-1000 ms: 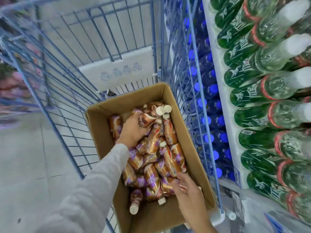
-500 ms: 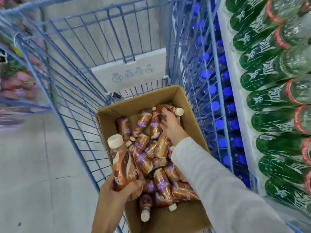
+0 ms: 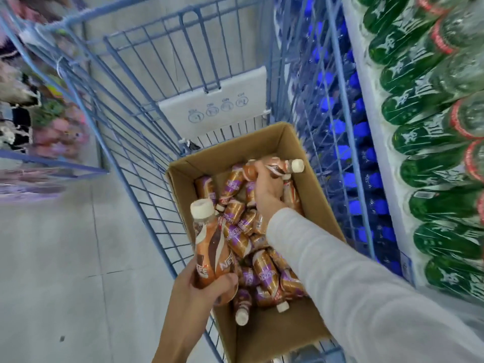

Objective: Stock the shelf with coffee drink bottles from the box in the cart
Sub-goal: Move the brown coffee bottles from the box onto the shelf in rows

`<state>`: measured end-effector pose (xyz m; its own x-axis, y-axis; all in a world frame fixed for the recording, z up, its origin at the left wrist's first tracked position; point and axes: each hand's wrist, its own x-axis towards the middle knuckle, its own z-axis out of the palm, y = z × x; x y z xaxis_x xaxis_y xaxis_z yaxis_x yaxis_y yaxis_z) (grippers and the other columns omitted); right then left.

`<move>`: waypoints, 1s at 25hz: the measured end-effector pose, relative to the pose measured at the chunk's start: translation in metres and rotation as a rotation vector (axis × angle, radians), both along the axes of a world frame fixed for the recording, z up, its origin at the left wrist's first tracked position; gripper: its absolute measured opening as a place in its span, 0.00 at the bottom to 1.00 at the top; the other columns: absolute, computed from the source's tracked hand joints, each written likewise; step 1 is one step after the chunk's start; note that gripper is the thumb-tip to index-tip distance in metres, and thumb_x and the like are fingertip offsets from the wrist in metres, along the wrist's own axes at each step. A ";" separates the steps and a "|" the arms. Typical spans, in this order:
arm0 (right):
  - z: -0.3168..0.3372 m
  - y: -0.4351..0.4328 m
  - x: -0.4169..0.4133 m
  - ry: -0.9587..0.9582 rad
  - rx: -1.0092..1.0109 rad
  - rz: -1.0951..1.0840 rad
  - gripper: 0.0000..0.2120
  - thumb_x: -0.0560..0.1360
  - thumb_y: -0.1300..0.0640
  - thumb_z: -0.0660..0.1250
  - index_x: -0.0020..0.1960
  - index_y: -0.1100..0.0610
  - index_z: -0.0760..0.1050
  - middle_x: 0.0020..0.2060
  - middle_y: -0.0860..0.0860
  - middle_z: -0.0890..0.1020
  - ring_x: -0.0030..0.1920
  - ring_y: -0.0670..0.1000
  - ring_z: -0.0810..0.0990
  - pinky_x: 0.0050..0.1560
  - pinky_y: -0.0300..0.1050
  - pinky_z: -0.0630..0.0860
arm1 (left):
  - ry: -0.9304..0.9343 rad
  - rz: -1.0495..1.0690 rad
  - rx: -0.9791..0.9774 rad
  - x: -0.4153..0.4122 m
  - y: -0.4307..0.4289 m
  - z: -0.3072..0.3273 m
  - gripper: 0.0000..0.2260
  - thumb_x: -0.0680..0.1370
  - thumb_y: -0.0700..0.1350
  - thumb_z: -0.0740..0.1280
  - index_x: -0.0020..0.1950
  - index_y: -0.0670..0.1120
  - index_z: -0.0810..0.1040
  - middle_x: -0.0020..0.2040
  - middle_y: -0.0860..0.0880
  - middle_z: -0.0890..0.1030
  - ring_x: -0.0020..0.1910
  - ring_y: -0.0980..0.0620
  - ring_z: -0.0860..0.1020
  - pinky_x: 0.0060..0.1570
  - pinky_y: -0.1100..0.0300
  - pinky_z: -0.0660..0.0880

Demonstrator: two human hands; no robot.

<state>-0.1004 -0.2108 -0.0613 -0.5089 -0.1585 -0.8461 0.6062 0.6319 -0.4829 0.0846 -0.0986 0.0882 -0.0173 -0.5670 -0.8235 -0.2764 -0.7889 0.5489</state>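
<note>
Since 0.5 s ago the R hand has drawn its coffee bottle a bit further clear of the pile, w/ more label showing. The L hand has its own bottle approx where it was. Hands are well apart, each clamped on one bottle. L hand, bare forearm coming in from 7 o'clock, wraps thumb and fingers round the lower body of an upright bottle, cream cap up, held over the 9 o'clock wall of the cardboard box. R hand, grey sleeve coming in from 4 o'clock, grips the other bottle round its middle at the box's 1 o'clock corner. That one lies approx level, cap to 3 o'clock; can't tell if it touches the bottles below. Box is open-topped and sits in the blue wire cart, close to its 3 o'clock side. It holds the pile of brown-and-purple coffee bottles lying all ways, w/ bare cardboard at its 6 o'clock end. White plastic flap hangs on the cart at 12 o'clock of the box. Blue-capped bottles show through the wire at 2 o'clock. Beyond, at 3 o'clock, is a white shelf edge w/ rows of green bottles. Grey floor at 9 o'clock.
</note>
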 end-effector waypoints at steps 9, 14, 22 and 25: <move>0.203 0.182 -0.057 0.001 -0.443 0.081 0.26 0.74 0.48 0.75 0.70 0.43 0.73 0.60 0.40 0.83 0.56 0.39 0.82 0.63 0.41 0.76 | 0.236 -0.103 -0.241 -0.092 0.019 0.082 0.29 0.54 0.54 0.77 0.55 0.51 0.84 0.49 0.50 0.87 0.48 0.50 0.85 0.48 0.56 0.79; 0.306 0.285 -0.108 0.158 -0.571 0.019 0.24 0.68 0.54 0.80 0.60 0.46 0.73 0.43 0.33 0.85 0.44 0.34 0.82 0.45 0.31 0.76 | 0.439 -0.284 -0.376 -0.166 0.076 0.140 0.20 0.62 0.44 0.78 0.54 0.45 0.83 0.46 0.47 0.87 0.45 0.49 0.85 0.44 0.61 0.80; 0.416 0.465 -0.143 0.364 -0.804 -0.259 0.16 0.75 0.52 0.73 0.60 0.42 0.76 0.47 0.33 0.85 0.51 0.36 0.84 0.52 0.32 0.79 | 0.772 -0.478 -0.437 -0.265 0.222 0.227 0.25 0.52 0.58 0.85 0.45 0.50 0.87 0.45 0.47 0.87 0.41 0.50 0.85 0.43 0.56 0.82; 0.441 0.534 -0.149 0.433 -0.856 -0.357 0.13 0.71 0.52 0.77 0.51 0.45 0.77 0.42 0.33 0.85 0.46 0.36 0.84 0.54 0.38 0.77 | 0.924 -0.476 -0.354 -0.291 0.286 0.272 0.04 0.62 0.44 0.80 0.33 0.49 0.86 0.32 0.53 0.85 0.30 0.57 0.83 0.27 0.65 0.77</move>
<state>-0.2498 0.3236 0.3793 -0.8798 -0.4025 -0.2530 0.3580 -0.2108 -0.9096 -0.2067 0.1873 0.3600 -0.8236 -0.5404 -0.1723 0.1234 -0.4672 0.8755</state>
